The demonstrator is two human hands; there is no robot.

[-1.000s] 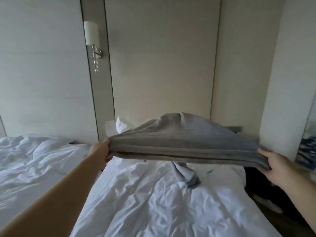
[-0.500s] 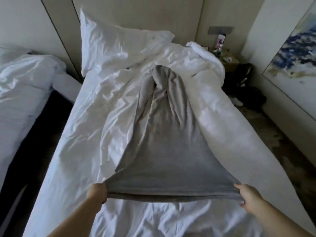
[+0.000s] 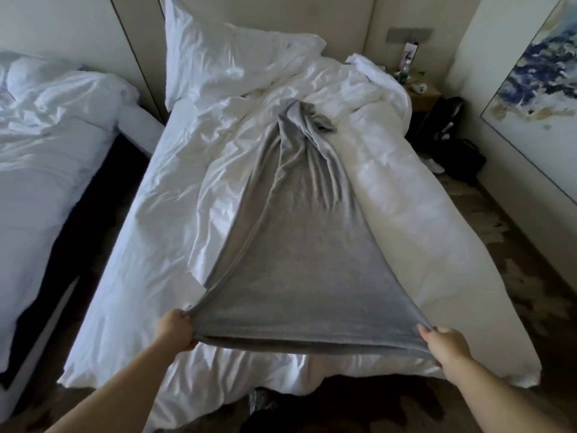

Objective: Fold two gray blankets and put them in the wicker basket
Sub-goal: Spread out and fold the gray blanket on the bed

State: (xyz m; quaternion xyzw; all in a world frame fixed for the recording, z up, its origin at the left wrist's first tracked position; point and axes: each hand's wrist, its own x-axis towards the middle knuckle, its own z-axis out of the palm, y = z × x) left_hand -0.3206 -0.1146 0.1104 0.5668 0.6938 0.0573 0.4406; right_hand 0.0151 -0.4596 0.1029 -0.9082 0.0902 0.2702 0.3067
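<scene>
bare forearms reach forward, spread apart. the left hand point(image 3: 175, 329) curls round one near corner of the gray blanket point(image 3: 299, 270), the right hand point(image 3: 445, 343) pinches the other corner. between them its doubled edge is taut. beyond the hands it narrows, bunching on the white duvet point(image 3: 162, 214) toward the pillow point(image 3: 224, 60).

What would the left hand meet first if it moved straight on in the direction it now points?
The gray blanket itself: the left hand grips its near corner and points diagonally across it. The white bedding probably lies just beneath, though depth is unclear.
</scene>
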